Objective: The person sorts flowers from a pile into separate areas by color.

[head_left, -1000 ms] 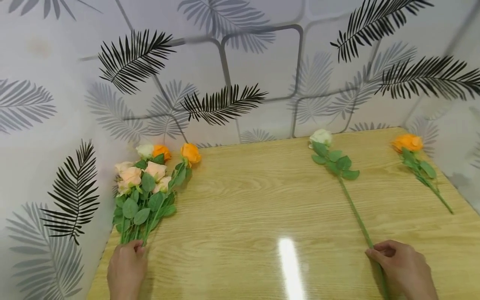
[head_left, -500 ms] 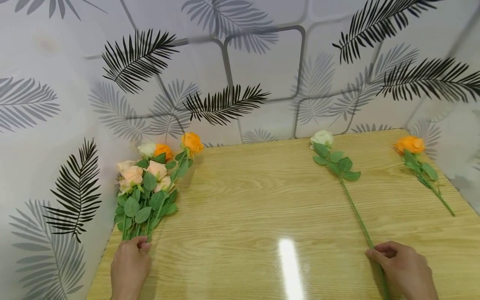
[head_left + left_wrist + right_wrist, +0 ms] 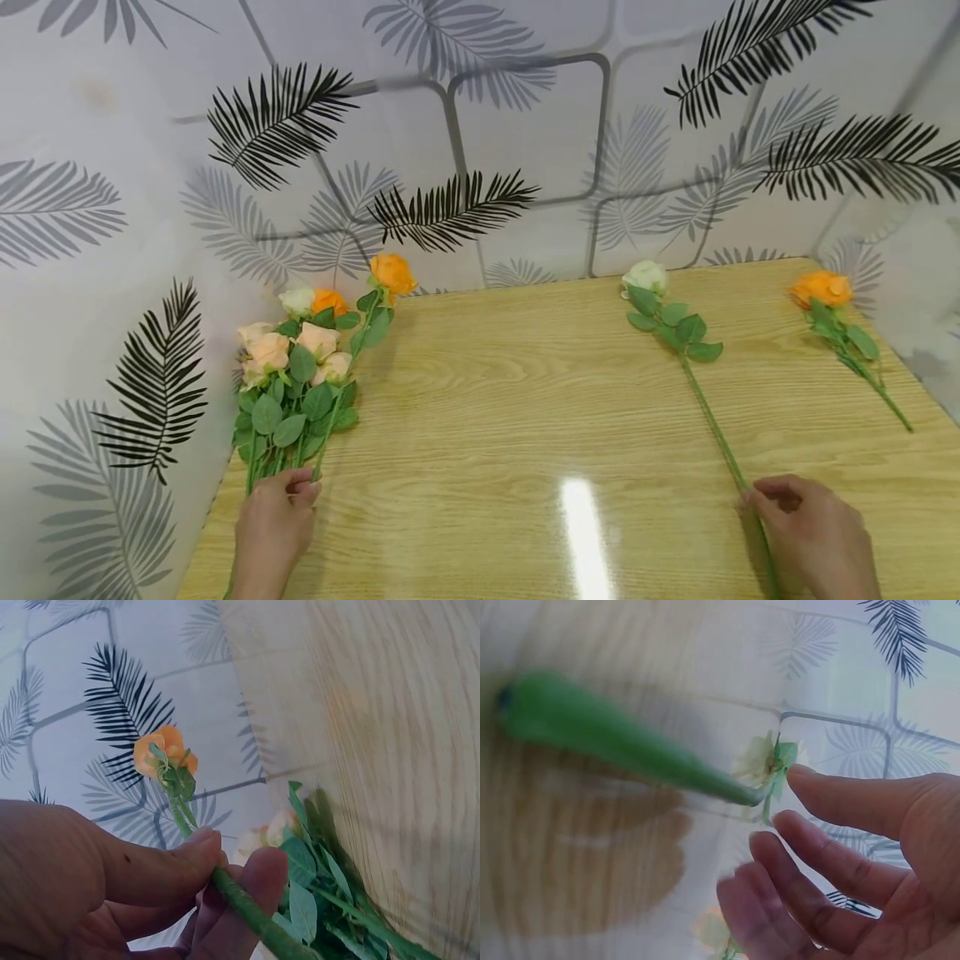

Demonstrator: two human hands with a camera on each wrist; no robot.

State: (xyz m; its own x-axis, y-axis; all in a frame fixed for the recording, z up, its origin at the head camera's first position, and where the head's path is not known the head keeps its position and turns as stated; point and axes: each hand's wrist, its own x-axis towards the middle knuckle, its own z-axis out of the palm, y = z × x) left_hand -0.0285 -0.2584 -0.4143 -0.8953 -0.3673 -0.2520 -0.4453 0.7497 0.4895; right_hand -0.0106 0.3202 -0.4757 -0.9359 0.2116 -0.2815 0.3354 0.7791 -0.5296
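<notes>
Between thumb and fingers, my left hand point(image 3: 272, 527) pinches the green stem of an orange rose point(image 3: 393, 275). In the left wrist view that orange rose point(image 3: 165, 754) points away toward the wall. Below and left of it lies a bunch of peach roses point(image 3: 267, 352) with a white rose point(image 3: 297, 302) and another orange rose point(image 3: 328, 302). At the right, a long-stemmed white rose point(image 3: 645, 277) lies on the table. My right hand point(image 3: 817, 533) is beside its stem; in the right wrist view the thumb point(image 3: 855, 799) and fingers stand apart, with the stem point(image 3: 645, 754) just past their tips.
An orange rose point(image 3: 822, 288) with a shorter visible stem lies at the far right of the wooden table point(image 3: 510, 400). A leaf-patterned wall covering point(image 3: 525, 150) rises behind the table and along its left side. Light reflects on the tabletop at the front.
My left hand has moved right and slightly up, drawing the orange rose up and away from the bunch. My right thumb and fingers have come off the white rose's stem.
</notes>
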